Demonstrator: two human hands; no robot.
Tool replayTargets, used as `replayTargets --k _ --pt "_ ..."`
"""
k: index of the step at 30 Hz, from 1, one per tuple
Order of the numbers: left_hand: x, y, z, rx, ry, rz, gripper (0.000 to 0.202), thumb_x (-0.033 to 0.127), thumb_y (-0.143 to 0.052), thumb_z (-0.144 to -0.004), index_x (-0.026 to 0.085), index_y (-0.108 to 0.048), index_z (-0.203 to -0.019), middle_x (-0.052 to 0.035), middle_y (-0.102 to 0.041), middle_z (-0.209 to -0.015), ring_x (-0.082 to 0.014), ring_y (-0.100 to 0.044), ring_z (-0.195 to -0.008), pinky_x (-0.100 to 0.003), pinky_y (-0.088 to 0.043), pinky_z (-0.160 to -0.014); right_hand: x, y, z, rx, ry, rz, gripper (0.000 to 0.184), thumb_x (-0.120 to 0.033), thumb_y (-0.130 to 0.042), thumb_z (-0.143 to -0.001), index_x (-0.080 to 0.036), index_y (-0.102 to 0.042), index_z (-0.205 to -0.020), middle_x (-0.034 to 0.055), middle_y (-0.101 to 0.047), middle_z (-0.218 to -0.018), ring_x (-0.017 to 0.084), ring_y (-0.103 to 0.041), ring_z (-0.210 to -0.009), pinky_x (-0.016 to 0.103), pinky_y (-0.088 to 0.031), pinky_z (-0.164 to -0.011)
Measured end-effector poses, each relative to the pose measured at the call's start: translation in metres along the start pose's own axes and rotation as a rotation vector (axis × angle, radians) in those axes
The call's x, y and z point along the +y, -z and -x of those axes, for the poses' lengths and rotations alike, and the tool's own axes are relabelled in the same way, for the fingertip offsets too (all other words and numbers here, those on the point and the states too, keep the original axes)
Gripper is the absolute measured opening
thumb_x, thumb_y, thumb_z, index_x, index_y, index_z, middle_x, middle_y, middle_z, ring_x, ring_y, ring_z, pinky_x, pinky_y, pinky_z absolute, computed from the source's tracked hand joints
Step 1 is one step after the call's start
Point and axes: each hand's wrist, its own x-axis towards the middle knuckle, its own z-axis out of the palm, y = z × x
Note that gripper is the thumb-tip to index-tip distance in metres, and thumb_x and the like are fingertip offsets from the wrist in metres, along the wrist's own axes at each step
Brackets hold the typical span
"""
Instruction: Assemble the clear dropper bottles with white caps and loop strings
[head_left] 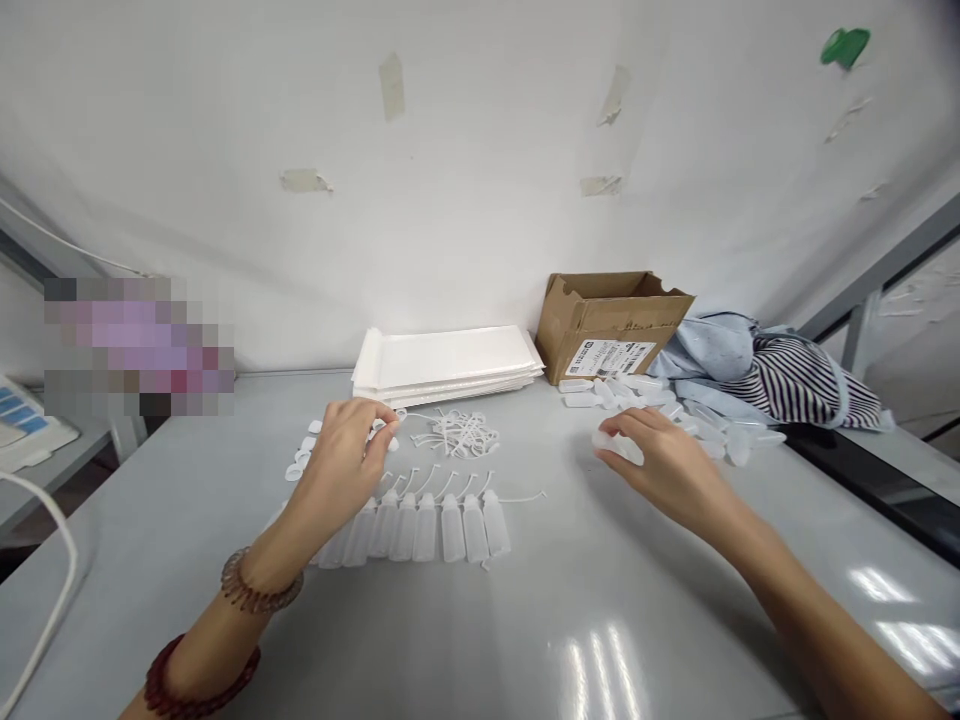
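My left hand (346,448) pinches the looped end of a thin white strap (420,414) between thumb and fingers. Beside it lies a tangled pile of similar white straps (461,434). Small white caps (302,457) sit to its left, partly hidden behind the hand. Below, a row of translucent plastic bottles (425,530) lies side by side, with thin straps at their necks; my left forearm covers some. On the right, my right hand (660,455) is closed round a translucent bottle (627,449), held over the table. Behind that hand spreads a heap of loose translucent bottles (709,425).
A stack of white padded envelopes (450,360) lies against the wall. An open cardboard box (611,325) stands right of it. Blue and striped cloth (787,375) and a long black object (885,490) lie at the right. A white cable (64,580) hangs at the left edge.
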Motion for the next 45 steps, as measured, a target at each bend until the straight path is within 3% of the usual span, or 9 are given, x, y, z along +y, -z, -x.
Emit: replayTargets --k 8,13,18,25,31,33,38,45 --pt "0.008 -0.001 0.002 0.193 0.155 0.061 0.021 0.035 -0.035 -0.090 0.022 -0.051 -0.090 -0.0065 -0.061 -0.096 -0.0252 -0.055 -0.089 -0.036 -0.046 -0.073 -0.008 -0.013 0.004 0.073 0.093 -0.140 0.011 -0.027 -0.055 -0.085 -0.019 -0.060 -0.091 0.0081 -0.067 -0.092 0.026 -0.063 -0.086 0.039 -0.052 -0.071" --pt "0.010 -0.003 0.004 0.097 0.128 0.074 0.017 0.033 -0.040 -0.086 0.023 -0.053 -0.081 -0.0048 -0.063 -0.085 -0.0260 -0.056 -0.085 -0.038 -0.045 -0.074 -0.014 -0.014 0.005 0.059 0.099 -0.195 0.013 -0.029 -0.054 -0.086 -0.019 -0.060 -0.092 0.0088 -0.067 -0.092 0.025 -0.063 -0.085 0.040 -0.052 -0.073" --pt "0.014 -0.002 0.006 0.055 0.118 0.098 0.019 0.034 -0.038 -0.088 0.023 -0.054 -0.083 -0.0051 -0.064 -0.090 -0.0255 -0.055 -0.087 -0.037 -0.045 -0.073 -0.019 -0.010 0.006 0.009 0.110 -0.221 0.011 -0.028 -0.053 -0.087 -0.020 -0.059 -0.091 0.0095 -0.066 -0.095 0.025 -0.063 -0.086 0.039 -0.052 -0.073" --pt "0.025 -0.004 0.013 0.007 0.137 0.171 0.021 0.037 -0.040 -0.090 0.023 -0.055 -0.086 -0.0035 -0.064 -0.094 -0.0229 -0.056 -0.085 -0.030 -0.044 -0.061 -0.029 -0.009 0.009 0.087 0.225 -0.322 0.008 -0.023 -0.054 -0.088 -0.021 -0.058 -0.094 0.0082 -0.065 -0.092 0.023 -0.062 -0.087 0.036 -0.052 -0.073" --pt "0.044 -0.008 0.023 -0.125 0.191 0.330 0.021 0.042 -0.043 -0.090 0.025 -0.056 -0.088 -0.0021 -0.063 -0.099 -0.0221 -0.056 -0.085 -0.030 -0.043 -0.062 -0.044 -0.011 0.016 0.164 0.315 -0.459 0.018 -0.020 -0.054 -0.090 -0.021 -0.055 -0.107 0.0093 -0.061 -0.099 0.021 -0.060 -0.091 0.035 -0.050 -0.076" --pt "0.051 -0.010 0.028 -0.179 0.196 0.400 0.021 0.042 -0.043 -0.090 0.026 -0.055 -0.088 -0.0018 -0.063 -0.099 -0.0219 -0.056 -0.087 -0.030 -0.043 -0.062 -0.050 -0.009 0.018 0.185 0.286 -0.542 0.018 -0.019 -0.056 -0.089 -0.022 -0.056 -0.107 0.0082 -0.061 -0.098 0.020 -0.059 -0.088 0.035 -0.050 -0.076" --pt "0.067 -0.012 0.038 -0.275 0.188 0.566 0.021 0.042 -0.043 -0.091 0.026 -0.055 -0.086 -0.0022 -0.063 -0.094 -0.0222 -0.058 -0.090 -0.029 -0.045 -0.062 -0.063 -0.003 0.024 0.115 0.045 -0.965 0.011 -0.025 -0.062 -0.085 -0.025 -0.059 -0.096 0.0045 -0.062 -0.097 0.019 -0.059 -0.091 0.034 -0.051 -0.078" --pt "0.078 -0.013 0.046 -0.287 0.222 0.743 0.021 0.043 -0.048 -0.089 0.026 -0.058 -0.084 -0.0019 -0.065 -0.091 -0.0209 -0.060 -0.086 -0.030 -0.048 -0.070 -0.071 -0.005 0.027 -0.054 -0.080 -1.362 0.014 -0.026 -0.071 -0.078 -0.022 -0.061 -0.087 0.0038 -0.062 -0.092 0.017 -0.060 -0.085 0.032 -0.051 -0.077"
